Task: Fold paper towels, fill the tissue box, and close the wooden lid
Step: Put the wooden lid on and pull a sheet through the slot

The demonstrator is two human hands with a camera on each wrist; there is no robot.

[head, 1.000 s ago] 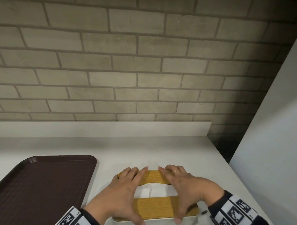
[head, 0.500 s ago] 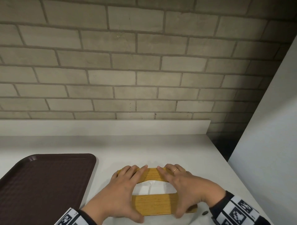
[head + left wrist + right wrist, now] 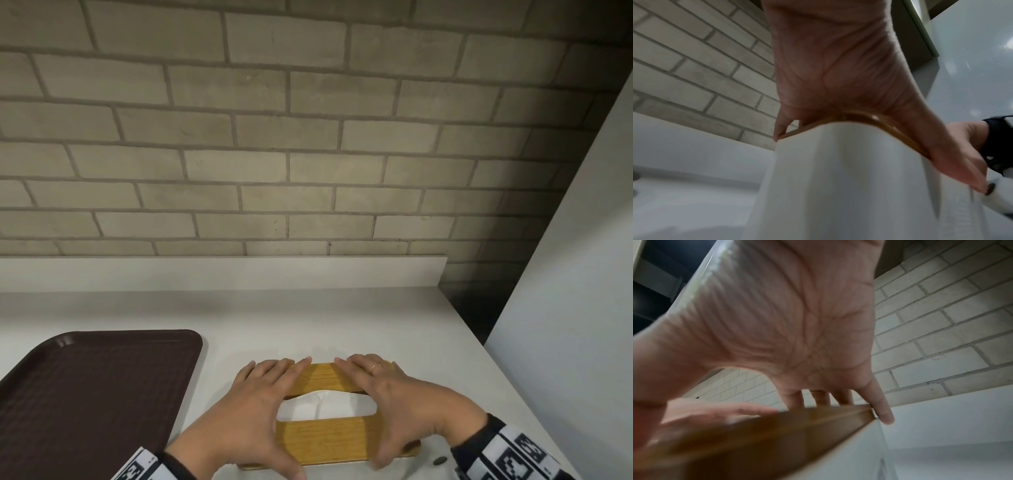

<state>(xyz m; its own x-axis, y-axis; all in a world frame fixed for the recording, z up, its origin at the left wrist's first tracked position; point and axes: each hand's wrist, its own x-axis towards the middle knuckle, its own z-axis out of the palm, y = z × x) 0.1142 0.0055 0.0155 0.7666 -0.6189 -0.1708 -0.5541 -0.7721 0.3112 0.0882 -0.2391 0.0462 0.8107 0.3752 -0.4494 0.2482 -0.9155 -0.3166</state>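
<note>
The wooden lid [image 3: 329, 437] lies on top of the white tissue box [image 3: 838, 178] near the counter's front edge. White folded paper towel [image 3: 325, 406] shows through the lid's oval slot. My left hand [image 3: 260, 411] lies flat over the lid's left end, fingers straight along the far strip and thumb down at the near edge. My right hand [image 3: 404, 404], with a ring, mirrors it on the right end. In the right wrist view the lid [image 3: 777, 431] sits under the fingers [image 3: 881, 405], the little one over the far corner. Most of the box is hidden in the head view.
A dark brown tray [image 3: 85, 394] lies to the left on the white counter [image 3: 342, 325]. A low white backsplash [image 3: 205, 272] and brick wall stand behind. A white panel [image 3: 565, 308] rises at the right. A small dark round thing [image 3: 440, 460] sits by the box.
Both hands have stayed on the lid. The lid's near edge has sunk closer onto the box, and less white box shows below it.
</note>
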